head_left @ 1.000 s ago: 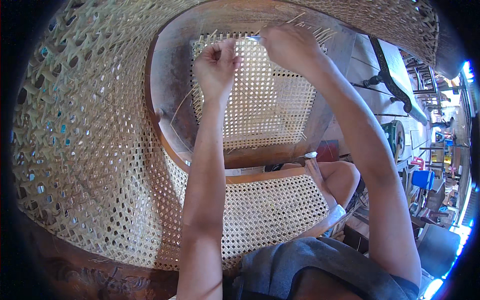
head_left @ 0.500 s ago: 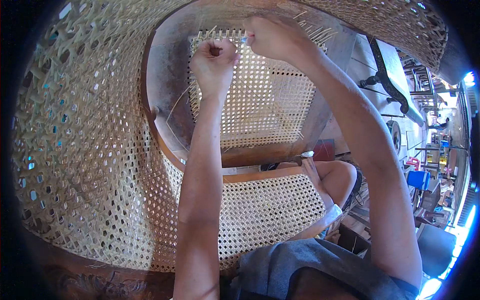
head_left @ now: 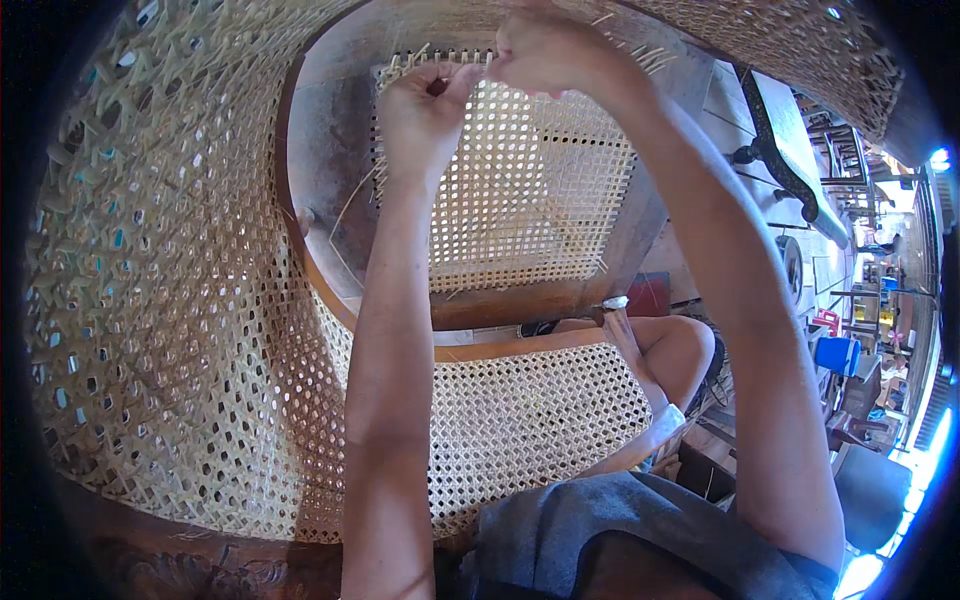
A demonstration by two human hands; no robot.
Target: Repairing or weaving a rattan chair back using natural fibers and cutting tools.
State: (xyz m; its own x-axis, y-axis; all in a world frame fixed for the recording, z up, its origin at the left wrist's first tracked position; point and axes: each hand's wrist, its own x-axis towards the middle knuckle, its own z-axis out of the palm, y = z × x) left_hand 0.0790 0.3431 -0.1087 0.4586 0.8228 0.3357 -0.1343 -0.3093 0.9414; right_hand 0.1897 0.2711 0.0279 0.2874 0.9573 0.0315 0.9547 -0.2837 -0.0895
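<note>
A wooden chair frame (head_left: 330, 215) holds a woven cane seat panel (head_left: 530, 190) with loose strand ends sticking out along its far edge. My left hand (head_left: 425, 105) is closed at the panel's far left corner, pinching a thin cane strand (head_left: 352, 200) that trails down to the left. My right hand (head_left: 555, 50) is closed on strands at the far edge, just right of the left hand, the two nearly touching.
A large curved cane-woven panel (head_left: 170, 280) wraps round the left and near side, with a second woven panel (head_left: 540, 420) below the seat. My knee (head_left: 675, 350) shows at right. Black metal legs (head_left: 790, 170), shelves and a blue container (head_left: 835, 355) stand at far right.
Both hands have moved farther up toward the panel's far edge and closer together; the right hand has drawn in to the left above the left hand.
</note>
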